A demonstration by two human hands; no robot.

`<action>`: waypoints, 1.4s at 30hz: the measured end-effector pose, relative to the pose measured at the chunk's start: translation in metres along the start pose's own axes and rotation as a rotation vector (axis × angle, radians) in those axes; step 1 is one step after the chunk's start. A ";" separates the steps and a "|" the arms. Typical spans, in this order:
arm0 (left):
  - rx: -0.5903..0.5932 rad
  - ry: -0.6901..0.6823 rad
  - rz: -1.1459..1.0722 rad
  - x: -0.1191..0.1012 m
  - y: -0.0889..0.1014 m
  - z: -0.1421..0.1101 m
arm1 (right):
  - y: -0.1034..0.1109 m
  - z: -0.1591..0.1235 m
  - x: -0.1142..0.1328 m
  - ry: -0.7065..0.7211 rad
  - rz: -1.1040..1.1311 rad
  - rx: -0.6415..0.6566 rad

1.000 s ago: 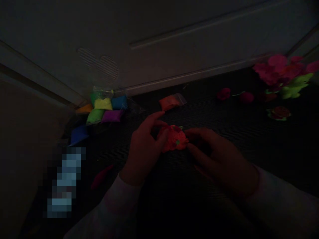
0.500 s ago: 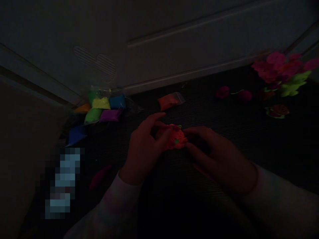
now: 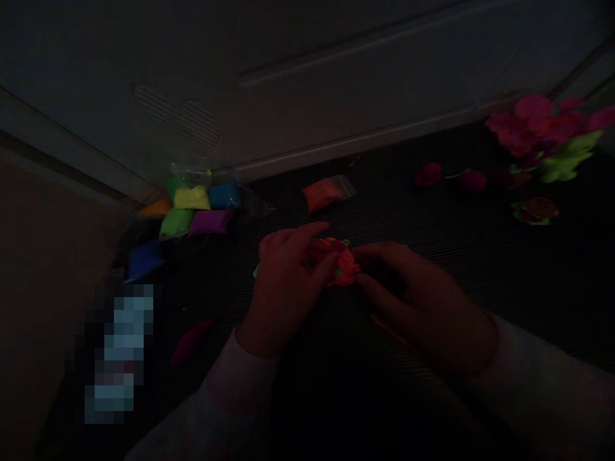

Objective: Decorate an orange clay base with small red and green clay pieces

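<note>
Between my hands lies an orange-red clay piece (image 3: 346, 266) with a ridged surface and small green spots, on the dark table. My left hand (image 3: 291, 282) is curled over its left side, thumb and fingers around it, covering much of it. A bit of green (image 3: 255, 271) shows at the outer edge of my left hand. My right hand (image 3: 408, 298) pinches the piece's right edge between thumb and fingertips. Behind my hands is a bag of orange clay (image 3: 323, 194). The scene is very dim, so finer detail is lost.
Bags of coloured clay, such as a yellow one (image 3: 192, 198) and a blue one (image 3: 145, 260), lie at the left. A magenta pointed piece (image 3: 192, 341) is near my left sleeve. Pink flowers (image 3: 533, 128) and a clay rose (image 3: 537, 209) stand right, before a panel (image 3: 365, 96).
My left hand has shifted right and further over the orange-red piece, and green now shows beside it. My right hand stays at the right edge. The view has drifted slightly.
</note>
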State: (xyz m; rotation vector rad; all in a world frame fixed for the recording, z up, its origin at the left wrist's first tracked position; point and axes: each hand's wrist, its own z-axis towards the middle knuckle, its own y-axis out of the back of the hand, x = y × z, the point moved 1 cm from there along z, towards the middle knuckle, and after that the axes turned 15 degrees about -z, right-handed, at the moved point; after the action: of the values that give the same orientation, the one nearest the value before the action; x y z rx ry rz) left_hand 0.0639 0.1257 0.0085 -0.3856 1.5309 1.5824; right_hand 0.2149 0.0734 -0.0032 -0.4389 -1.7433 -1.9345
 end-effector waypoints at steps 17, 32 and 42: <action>0.051 -0.057 0.081 0.002 0.001 -0.003 | -0.002 -0.001 0.000 -0.001 0.002 0.027; 0.018 -0.051 0.030 0.002 -0.003 -0.002 | -0.001 -0.001 0.001 -0.003 -0.053 0.006; 0.018 -0.042 -0.004 0.002 -0.004 -0.001 | -0.006 0.006 -0.004 -0.007 -0.221 -0.007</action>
State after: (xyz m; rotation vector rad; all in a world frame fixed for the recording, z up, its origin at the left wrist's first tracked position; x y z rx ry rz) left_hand 0.0657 0.1252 0.0045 -0.3428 1.5104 1.5637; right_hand 0.2146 0.0803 -0.0095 -0.2651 -1.8573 -2.0914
